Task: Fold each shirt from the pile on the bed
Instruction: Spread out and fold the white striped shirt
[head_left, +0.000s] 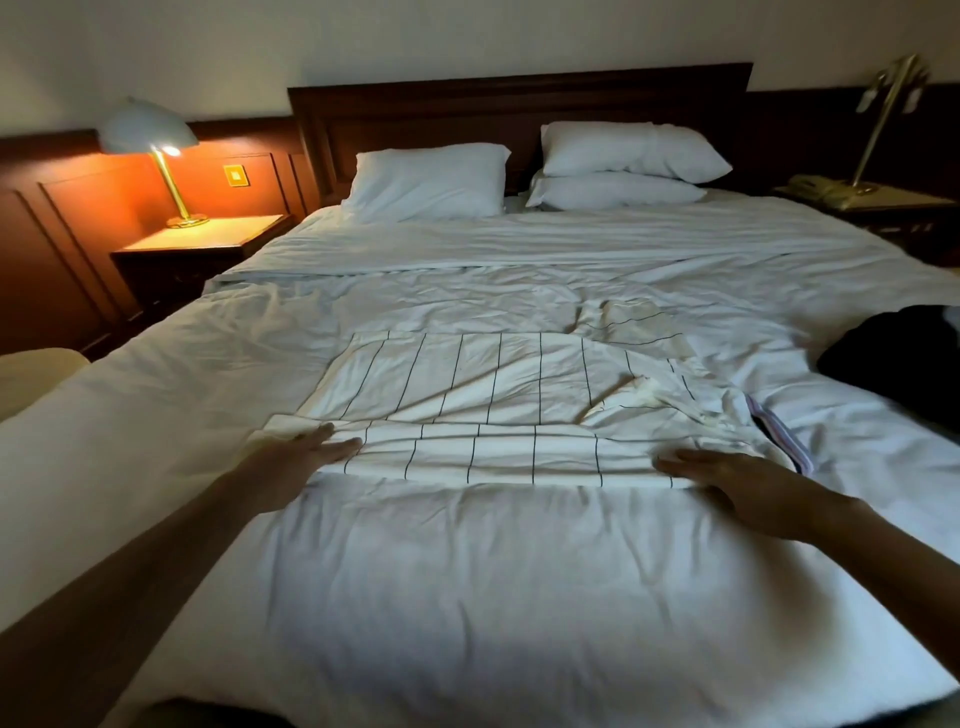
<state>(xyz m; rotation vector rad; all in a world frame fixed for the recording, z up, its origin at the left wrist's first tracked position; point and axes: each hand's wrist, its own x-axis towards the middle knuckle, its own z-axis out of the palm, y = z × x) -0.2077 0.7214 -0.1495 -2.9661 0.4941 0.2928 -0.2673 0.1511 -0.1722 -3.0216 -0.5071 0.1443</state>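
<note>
Pressing down on the white shirt with thin dark lines, both hands lie flat, fingers straight and close together. The left hand rests on the left end of the shirt's folded-over near edge, and the right hand on its right end. The shirt is spread in the middle of the frame on the bed. A striped cloth peeks out at its right side, and a dark garment lies at the right edge. A lit lamp stands on the table in the upper left.
</note>
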